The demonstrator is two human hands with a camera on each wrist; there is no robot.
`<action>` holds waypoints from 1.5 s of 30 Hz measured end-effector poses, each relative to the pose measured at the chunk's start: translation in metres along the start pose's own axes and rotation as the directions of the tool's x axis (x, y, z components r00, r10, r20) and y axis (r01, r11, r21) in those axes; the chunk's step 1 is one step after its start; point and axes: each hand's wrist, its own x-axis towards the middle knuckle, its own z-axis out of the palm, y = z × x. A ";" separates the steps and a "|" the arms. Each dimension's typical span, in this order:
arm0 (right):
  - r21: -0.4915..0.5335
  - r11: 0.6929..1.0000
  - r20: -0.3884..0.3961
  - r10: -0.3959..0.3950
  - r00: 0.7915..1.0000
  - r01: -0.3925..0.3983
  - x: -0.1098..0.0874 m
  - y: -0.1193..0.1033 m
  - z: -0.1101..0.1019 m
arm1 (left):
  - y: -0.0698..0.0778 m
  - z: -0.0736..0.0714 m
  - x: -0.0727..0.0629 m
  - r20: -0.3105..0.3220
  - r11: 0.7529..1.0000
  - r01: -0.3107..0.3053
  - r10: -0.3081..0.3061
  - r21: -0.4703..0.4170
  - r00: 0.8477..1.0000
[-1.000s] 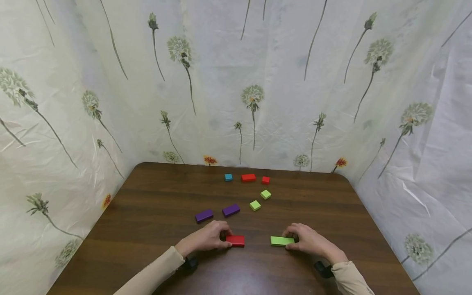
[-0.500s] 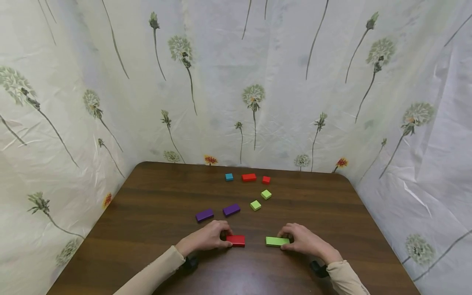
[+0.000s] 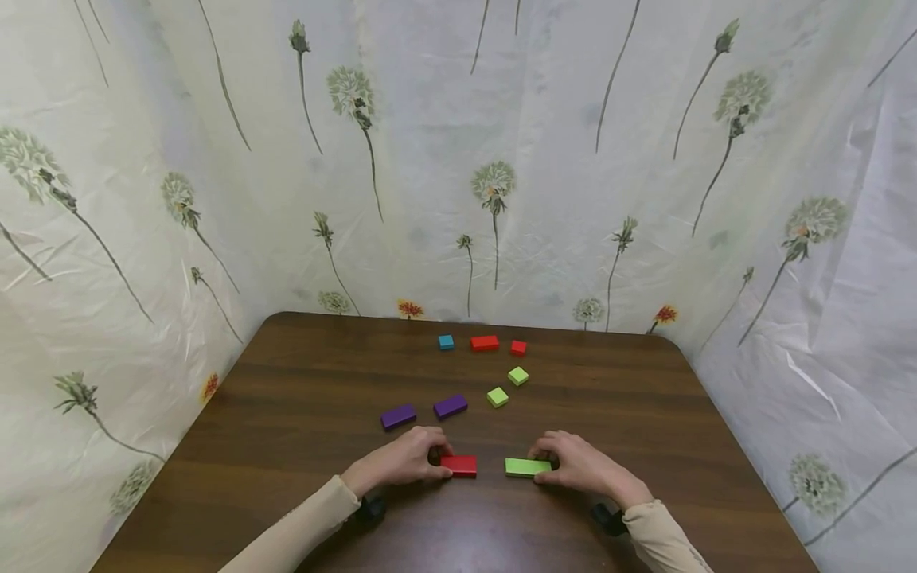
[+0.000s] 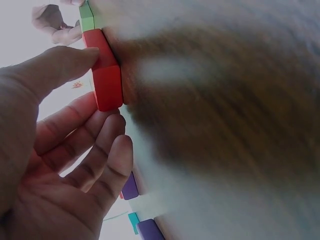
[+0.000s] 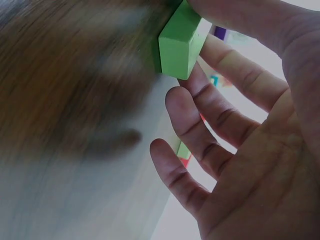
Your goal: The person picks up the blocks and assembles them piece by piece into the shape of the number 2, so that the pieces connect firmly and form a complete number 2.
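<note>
My left hand [image 3: 404, 459] pinches the left end of a red block [image 3: 461, 466] between thumb and fingers, low at the tabletop. In the left wrist view the thumb lies on the near side of the red block [image 4: 107, 82], with fingertips at its far side. Across a short gap to the right, a long light-green block [image 3: 523, 468] lies lengthwise in line with it. My right hand [image 3: 583, 465] pinches that green block near its right end. The right wrist view shows the end of the green block [image 5: 176, 50] close to the table, with the lower fingers spread loosely below it.
Two purple blocks [image 3: 398, 417] lie beyond the left hand. Two small green blocks [image 3: 497, 397] sit right of them. Along the back are a blue block [image 3: 446, 342], a longer red block [image 3: 485, 343] and a small red block [image 3: 518, 348]. A flowered curtain [image 3: 401, 175] surrounds the wooden table [image 3: 322, 366].
My right hand has moved left with the green block, narrowing the gap to the red block. The left hand and its red block have stayed in place.
</note>
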 end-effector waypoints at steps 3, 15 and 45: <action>-0.019 1.000 0.003 -0.002 1.000 0.002 0.003 -0.002 0.001 | 0.000 0.000 0.001 -0.001 1.000 -0.001 0.001 0.001 1.000; -0.075 0.995 -0.029 -0.069 0.997 0.066 0.016 -0.013 0.007 | -0.001 -0.001 0.000 -0.003 1.000 -0.007 0.007 -0.009 1.000; -0.111 0.992 -0.057 -0.062 0.996 0.055 0.030 -0.034 0.022 | 0.000 -0.001 -0.001 0.007 1.000 -0.012 0.012 -0.002 1.000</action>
